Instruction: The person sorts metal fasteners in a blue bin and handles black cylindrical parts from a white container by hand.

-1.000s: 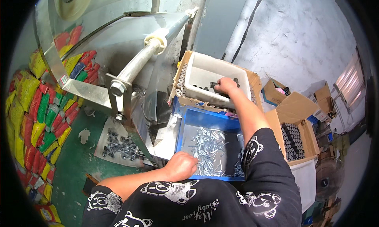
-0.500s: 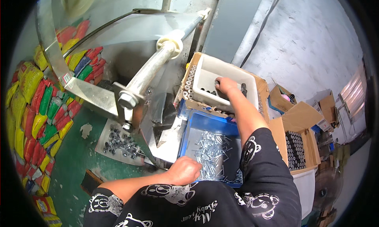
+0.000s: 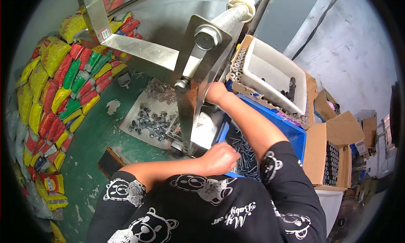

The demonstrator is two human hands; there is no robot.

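My left hand (image 3: pixel 221 158) is curled closed over the near left edge of the blue bin (image 3: pixel 300 137); whatever its fingers may hold is hidden. Inside that bin lie many loose silver screws (image 3: pixel 249 160), partly covered by my right forearm. My right hand (image 3: pixel 216 92) reaches across the bin to the machine (image 3: pixel 185 65), beside its clear guard and steel plate. Its fingers are out of sight behind the plate. Beyond the blue bin a white bin (image 3: pixel 274 59) rests tilted, with a few black cylindrical parts (image 3: pixel 291 89) at its bottom.
Cardboard with upright rolled parts (image 3: pixel 237 65) borders the white bin. An open carton (image 3: pixel 316 154) of dark cylinders stands at right. A sheet (image 3: pixel 145 137) holding black and silver pieces lies low at left, near a stack of colourful bags (image 3: pixel 63 82). The machine's steel arm (image 3: pixel 143 53) juts leftward.
My right hand has left the white bin and come back leftward to the machine. My left hand stays closed by the blue bin. The whole view has shifted.
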